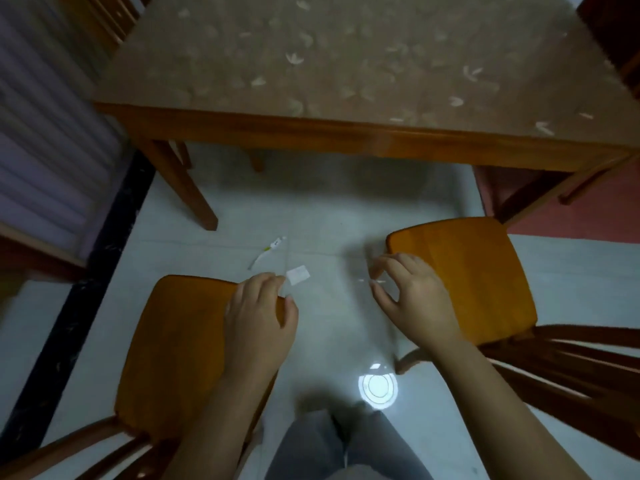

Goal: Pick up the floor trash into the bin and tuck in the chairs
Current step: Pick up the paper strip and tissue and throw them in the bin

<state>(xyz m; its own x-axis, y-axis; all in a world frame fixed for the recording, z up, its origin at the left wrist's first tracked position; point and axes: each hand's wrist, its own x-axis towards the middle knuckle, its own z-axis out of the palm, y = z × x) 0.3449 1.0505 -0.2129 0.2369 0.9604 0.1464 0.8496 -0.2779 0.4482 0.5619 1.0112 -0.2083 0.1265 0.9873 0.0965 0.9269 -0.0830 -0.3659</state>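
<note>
Two wooden chairs with orange seats stand pulled out from the table [346, 133]. The left chair [180, 344] is at lower left, the right chair [474, 268] at right. My left hand [259, 320] hovers over the left seat's front right corner, fingers curled and apart, holding nothing. Over the right seat's front left corner is my right hand [412, 292], fingers spread and empty. On the pale tile floor between the chairs lie a small white paper scrap [298, 274] and, just beyond it, a thin white and yellow wrapper [268, 252]. No bin is in view.
The table's top carries a leaf-patterned cover, and its left leg [183, 188] stands near the trash. A dark floor strip [90, 271] runs along the left. More chair parts show at top left and top right. A lamp reflection [377, 386] glares on the floor.
</note>
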